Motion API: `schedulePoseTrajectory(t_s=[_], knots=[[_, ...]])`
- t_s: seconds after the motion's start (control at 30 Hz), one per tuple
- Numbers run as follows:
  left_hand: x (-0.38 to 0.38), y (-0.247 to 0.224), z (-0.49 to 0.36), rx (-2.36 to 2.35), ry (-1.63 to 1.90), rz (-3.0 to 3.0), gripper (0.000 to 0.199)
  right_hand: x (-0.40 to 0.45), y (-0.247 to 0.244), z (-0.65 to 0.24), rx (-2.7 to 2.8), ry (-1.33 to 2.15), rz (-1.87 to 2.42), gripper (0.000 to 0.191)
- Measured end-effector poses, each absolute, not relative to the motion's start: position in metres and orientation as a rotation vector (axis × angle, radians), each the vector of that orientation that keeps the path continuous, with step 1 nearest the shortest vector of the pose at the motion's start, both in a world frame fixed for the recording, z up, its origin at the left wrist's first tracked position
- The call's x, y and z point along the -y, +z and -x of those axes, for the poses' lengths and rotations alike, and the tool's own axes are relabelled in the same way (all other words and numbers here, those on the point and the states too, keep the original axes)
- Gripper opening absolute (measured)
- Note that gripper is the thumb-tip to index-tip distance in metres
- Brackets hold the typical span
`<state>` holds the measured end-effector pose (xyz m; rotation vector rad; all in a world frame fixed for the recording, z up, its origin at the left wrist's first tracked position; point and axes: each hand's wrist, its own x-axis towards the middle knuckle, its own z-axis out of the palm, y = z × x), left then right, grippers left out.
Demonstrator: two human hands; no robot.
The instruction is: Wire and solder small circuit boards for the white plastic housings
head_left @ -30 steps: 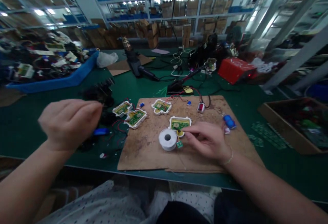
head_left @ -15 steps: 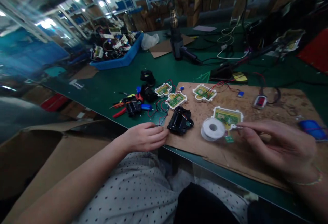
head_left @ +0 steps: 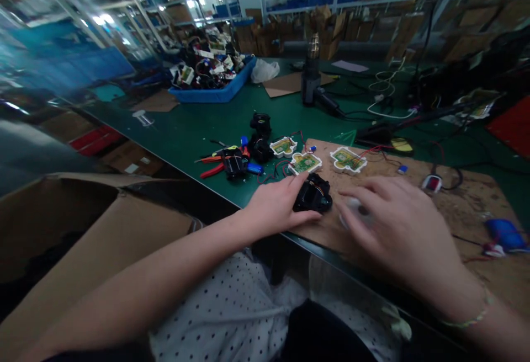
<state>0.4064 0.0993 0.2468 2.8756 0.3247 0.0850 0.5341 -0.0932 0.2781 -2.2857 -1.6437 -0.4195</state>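
Note:
My left hand [head_left: 277, 207] lies with thumb and fingers spread around the near-left side of a black plastic housing [head_left: 313, 193] on the brown board. Over the white spool [head_left: 351, 212] hovers my right hand [head_left: 393, 218], blurred, its fingers apart; it partly covers the spool. Behind the housing is a white-framed circuit board [head_left: 305, 163]. Another framed board [head_left: 348, 159] lies beyond my right hand, and a third [head_left: 284, 146] sits to the left on the green table.
Red-handled pliers [head_left: 212, 170] and more black housings [head_left: 234, 163] are at left. A blue bin [head_left: 219, 95] full of parts and a heat gun [head_left: 310, 83] stand behind. A blue battery pack [head_left: 505, 234] lies at right.
My left hand has moved right onto the black housing and spread its fingers. My right hand has moved left over the spool and no longer pinches the white-framed piece. The view has shifted.

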Motion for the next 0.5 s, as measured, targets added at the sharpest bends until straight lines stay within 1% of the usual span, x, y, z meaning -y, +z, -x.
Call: schedulePoseTrajectory(t_s=[0.07, 0.17, 0.23, 0.3, 0.37, 0.5], knots=[[-0.1, 0.25, -0.404, -0.291, 0.047, -2.861, 0.082, 0.068, 0.282, -0.525, 1.724, -0.332, 2.46, 0.03], [-0.098, 0.253, -0.399, -0.291, -0.005, -2.843, 0.076, 0.041, 0.28, -0.519, 1.703, -0.143, 2.649, 0.035], [-0.097, 0.251, -0.396, -0.316, -0.025, -2.833, 0.083, 0.031, 0.276, -0.519, 1.651, -0.066, 2.72, 0.036], [-0.097, 0.249, -0.395, -0.325, -0.037, -2.821, 0.094, 0.027, 0.273, -0.522, 1.631, -0.031, 2.747, 0.036], [-0.097, 0.248, -0.395, -0.305, -0.048, -2.803, 0.1, 0.025, 0.273, -0.526, 1.639, 0.026, 2.742, 0.034], [-0.1, 0.25, -0.396, -0.284, -0.07, -2.772, 0.091, 0.019, 0.274, -0.539, 1.675, 0.201, 2.68, 0.024]])
